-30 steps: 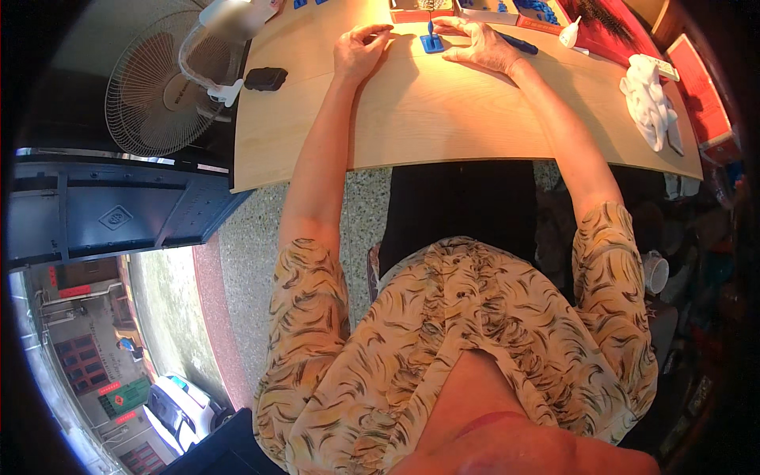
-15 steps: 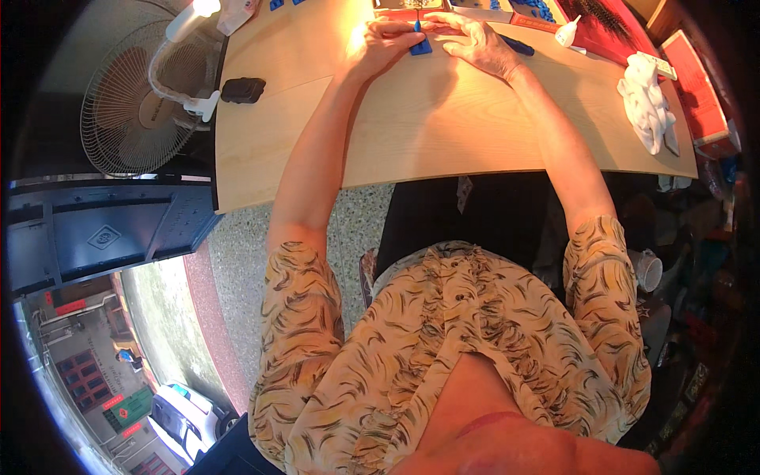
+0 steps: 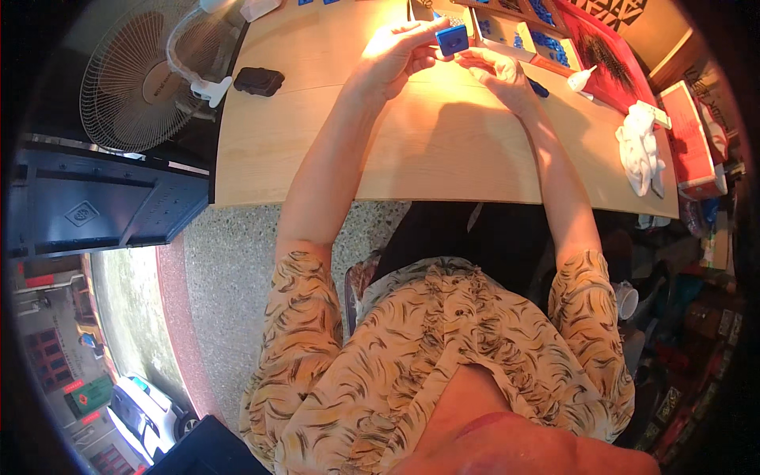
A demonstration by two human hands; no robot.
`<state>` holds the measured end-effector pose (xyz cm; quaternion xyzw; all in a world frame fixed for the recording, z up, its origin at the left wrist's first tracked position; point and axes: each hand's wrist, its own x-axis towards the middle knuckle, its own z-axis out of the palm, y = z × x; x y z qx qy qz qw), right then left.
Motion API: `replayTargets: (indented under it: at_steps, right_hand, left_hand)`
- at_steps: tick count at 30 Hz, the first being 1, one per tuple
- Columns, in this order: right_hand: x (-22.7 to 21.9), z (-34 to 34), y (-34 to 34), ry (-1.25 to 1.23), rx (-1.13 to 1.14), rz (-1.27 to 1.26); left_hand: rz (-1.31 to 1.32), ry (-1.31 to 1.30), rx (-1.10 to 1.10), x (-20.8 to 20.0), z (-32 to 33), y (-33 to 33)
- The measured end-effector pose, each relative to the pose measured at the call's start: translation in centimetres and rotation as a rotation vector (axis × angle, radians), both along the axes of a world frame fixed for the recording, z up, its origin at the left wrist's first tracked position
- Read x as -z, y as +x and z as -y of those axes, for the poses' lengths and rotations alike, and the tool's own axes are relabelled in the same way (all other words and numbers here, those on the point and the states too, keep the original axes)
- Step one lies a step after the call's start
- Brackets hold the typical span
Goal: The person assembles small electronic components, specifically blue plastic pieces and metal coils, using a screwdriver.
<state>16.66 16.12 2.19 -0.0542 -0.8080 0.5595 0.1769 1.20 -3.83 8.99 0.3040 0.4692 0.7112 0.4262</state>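
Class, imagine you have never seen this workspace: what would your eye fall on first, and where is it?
Probably the small bright blue square piece at the top middle, between the left hand and the right hand. Next might come the swirl-patterned blouse across the lower half, then the large round fan at the upper left, beyond the left edge of the pale wooden table.

A blue square plastic plate (image 3: 452, 39) is held up in the left hand (image 3: 398, 57), tilted with its broad face showing, just beside the right hand (image 3: 503, 76).
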Motion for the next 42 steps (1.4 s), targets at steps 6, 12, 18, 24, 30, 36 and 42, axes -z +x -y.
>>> replayTargets:
  at_steps: [6,12,18,24,30,36,42]
  right_hand:
    - [0.8,-0.8,0.1,0.014,0.036,-0.016]
    - [0.1,0.3,0.1,0.027,0.037,0.004]
    - [0.2,-0.2,0.2,0.014,0.034,0.013]
    - [0.7,-0.5,-0.1,0.084,0.048,0.044]
    - [0.2,0.2,-0.1,0.126,0.079,0.057]
    - [0.4,-0.1,0.0,0.118,0.086,0.067]
    - [-0.2,0.7,0.0,0.112,0.087,0.077]
  left_hand:
    - [0.245,0.192,0.16,0.2,0.3,-0.7]
    - [0.47,0.299,0.202,1.4,0.9,-2.1]
    - [0.745,0.388,0.246,1.2,1.3,-3.0]
    - [0.864,0.392,0.178,0.3,2.1,-3.2]
    - [0.906,0.389,0.168,0.7,2.3,-3.5]
    - [0.771,0.419,0.242,1.9,1.7,-3.9]
    - [0.619,0.385,0.218,2.0,1.8,-3.5]
